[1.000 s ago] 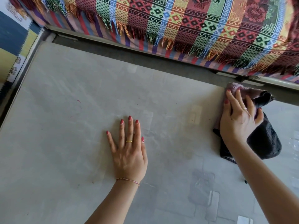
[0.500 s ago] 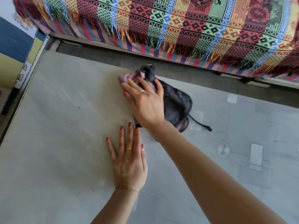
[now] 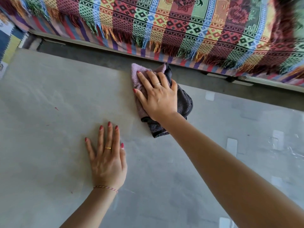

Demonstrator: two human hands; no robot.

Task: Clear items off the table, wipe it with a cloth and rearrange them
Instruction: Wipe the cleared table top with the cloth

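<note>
Grey and faintly glossy, the one bench fills your view, and both of your hands are on it. Your left hand lies flat, palm down, fingers spread and grasping nothing; it wears one gold ring and one braided thread bracelet at the wrist. Up and to the right of it, well apart, your right hand presses down with fingers extended on the single cloth, which is pink toward the fingertips and dark grey under and beside the palm. One silver ring shows on that hand. The cloth is bunched, resting on the bench right at its far edge. Beyond your right hand, across a dark gap, hangs one fringed, many-coloured woven blanket. To the right of that hand, several pale rectangular marks show on the bench surface.
</note>
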